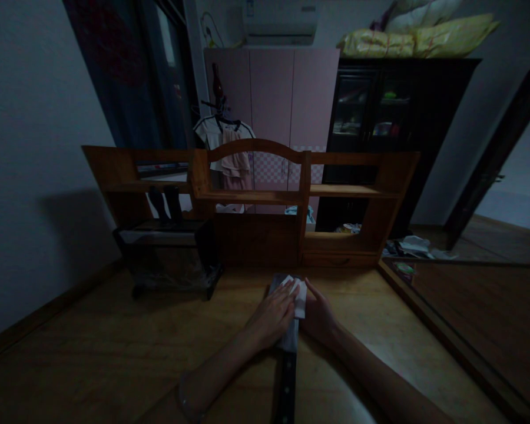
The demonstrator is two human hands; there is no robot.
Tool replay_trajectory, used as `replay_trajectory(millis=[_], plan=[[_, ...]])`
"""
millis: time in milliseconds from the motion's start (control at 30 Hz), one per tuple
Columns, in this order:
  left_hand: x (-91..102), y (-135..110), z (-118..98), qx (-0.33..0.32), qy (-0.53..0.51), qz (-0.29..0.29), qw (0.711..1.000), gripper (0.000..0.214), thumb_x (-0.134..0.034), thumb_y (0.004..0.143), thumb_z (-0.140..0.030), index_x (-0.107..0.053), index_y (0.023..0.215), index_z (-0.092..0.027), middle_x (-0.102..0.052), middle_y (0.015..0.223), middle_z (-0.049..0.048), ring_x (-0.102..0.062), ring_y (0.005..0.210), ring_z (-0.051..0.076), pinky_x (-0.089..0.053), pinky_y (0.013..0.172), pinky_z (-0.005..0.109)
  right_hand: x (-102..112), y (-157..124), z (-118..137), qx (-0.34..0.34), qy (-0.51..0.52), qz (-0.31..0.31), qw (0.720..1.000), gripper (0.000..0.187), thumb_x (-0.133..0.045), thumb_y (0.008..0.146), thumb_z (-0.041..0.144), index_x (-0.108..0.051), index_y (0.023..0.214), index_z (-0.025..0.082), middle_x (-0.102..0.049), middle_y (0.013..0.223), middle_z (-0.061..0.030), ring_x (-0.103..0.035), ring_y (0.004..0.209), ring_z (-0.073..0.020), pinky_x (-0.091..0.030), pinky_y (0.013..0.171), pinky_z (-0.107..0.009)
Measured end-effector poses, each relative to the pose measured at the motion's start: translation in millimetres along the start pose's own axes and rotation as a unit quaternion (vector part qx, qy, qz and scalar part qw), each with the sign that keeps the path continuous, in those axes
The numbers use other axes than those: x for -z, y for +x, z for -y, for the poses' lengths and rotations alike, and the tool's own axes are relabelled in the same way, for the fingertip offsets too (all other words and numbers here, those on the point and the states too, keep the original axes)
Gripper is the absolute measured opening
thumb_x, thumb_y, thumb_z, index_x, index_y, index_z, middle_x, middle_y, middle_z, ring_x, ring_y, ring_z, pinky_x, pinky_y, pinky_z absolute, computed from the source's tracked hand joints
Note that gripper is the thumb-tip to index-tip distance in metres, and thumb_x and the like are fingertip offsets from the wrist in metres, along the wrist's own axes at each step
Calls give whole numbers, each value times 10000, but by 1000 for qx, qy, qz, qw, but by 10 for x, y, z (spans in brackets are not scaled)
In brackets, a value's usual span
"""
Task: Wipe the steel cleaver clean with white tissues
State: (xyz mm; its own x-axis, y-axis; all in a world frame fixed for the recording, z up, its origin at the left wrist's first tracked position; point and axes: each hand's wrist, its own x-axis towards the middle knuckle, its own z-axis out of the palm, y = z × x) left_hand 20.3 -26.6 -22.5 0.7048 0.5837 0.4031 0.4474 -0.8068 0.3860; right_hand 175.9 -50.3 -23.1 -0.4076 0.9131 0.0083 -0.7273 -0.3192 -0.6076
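A large knife lies lengthwise on the wooden tabletop, its black riveted handle point(287, 383) pointing towards me and its broad metal blade point(290, 337) pointing away. My left hand point(274, 312) lies over the blade, its fingers closed together on a folded white tissue point(300, 305). From the other side my right hand point(318, 313) grips the tissue's right edge, thumb stretched forward. The right fingers are mostly hidden behind the tissue and blade. Neither hand touches the knife handle.
On the left of the tabletop point(159, 353) stands a dark knife block point(168, 259) with two black handles point(173, 204) sticking up. A wooden shelf unit point(256, 238) spans the back. A raised wooden edge point(441, 335) borders the right side.
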Motion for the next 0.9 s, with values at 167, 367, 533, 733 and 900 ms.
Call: replay_trajectory(millis=[167,367,533,733,900], plan=[[-6,4,3,2,27,9,1000,489,-246,1011,-272,-284,1495,-219,-251,1557,10,-171,1449,148,-192,1202,371,30,15,-8,5,4,-5,1000,449,-432,941,493,-614,1161,146,-720,1006,-92,-656,990,-244,-437,943,-377],[-11,1,9,-8,60,5,998,494,-246,1012,-259,-251,1504,-212,-253,1556,12,-174,1447,135,-218,1197,366,41,24,-15,8,-3,-6,1000,448,-456,925,508,-612,1173,169,-717,1032,-83,-650,1007,-252,-437,947,-391],[-24,3,16,-10,65,0,998,491,-256,1010,-254,-261,1500,-215,-255,1557,8,-180,1446,138,-228,1196,362,30,19,-11,3,0,-5,1000,444,-447,931,506,-616,1161,166,-716,1038,-85,-648,1011,-251,-437,942,-386],[15,-2,-13,-6,58,-5,998,484,-273,1006,-246,-300,1486,-196,-287,1549,-2,-68,1466,162,-214,1202,395,52,22,-9,-4,-1,-2,1000,465,-423,944,502,-598,1187,147,-720,1002,-88,-650,999,-253,-424,952,-392],[63,16,-15,-14,44,-31,998,460,-329,978,-203,-419,1429,-224,-363,1515,-31,-124,1462,176,-268,1180,396,-9,4,-3,8,-2,2,1000,446,-421,949,489,-595,1193,159,-709,1041,-89,-652,969,-245,-410,964,-387]])
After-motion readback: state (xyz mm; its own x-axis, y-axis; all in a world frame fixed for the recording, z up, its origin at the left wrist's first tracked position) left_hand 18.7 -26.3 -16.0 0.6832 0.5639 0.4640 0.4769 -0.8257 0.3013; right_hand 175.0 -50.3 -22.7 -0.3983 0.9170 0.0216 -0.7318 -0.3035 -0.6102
